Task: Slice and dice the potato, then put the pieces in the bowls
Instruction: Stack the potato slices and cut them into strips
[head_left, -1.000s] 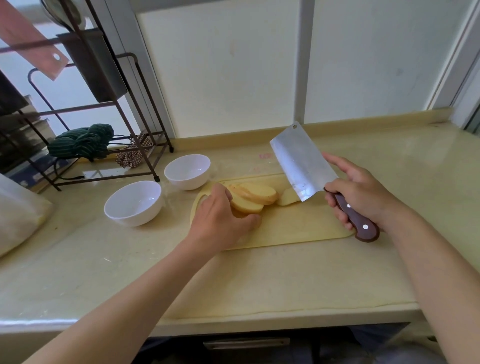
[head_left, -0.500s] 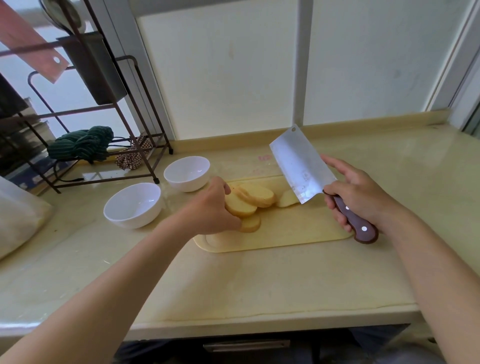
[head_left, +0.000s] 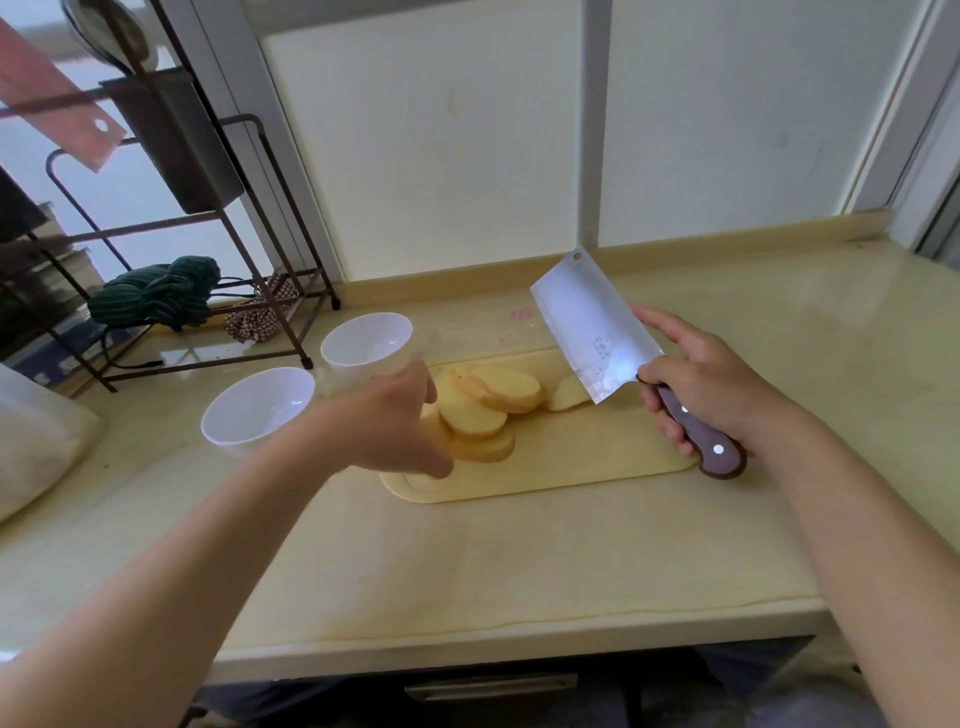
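Several pale potato slices lie overlapping on the left half of a yellow cutting board, with a potato end piece just right of them. My left hand cups the left side of the slices, thumb low on the board and fingers hidden behind them. My right hand grips the brown handle of a cleaver, whose blade is raised and tilted above the board's right half, clear of the potato. Two empty white bowls, one near and one far, stand left of the board.
A dark metal rack with a green cloth stands at the back left. A white bag lies at the far left. The counter's front edge runs below my arms, and a wall closes the back.
My left hand has slid from on top of the slices to their left side, nearer the bowls. The slices shifted slightly. The cleaver stays raised in my right hand.
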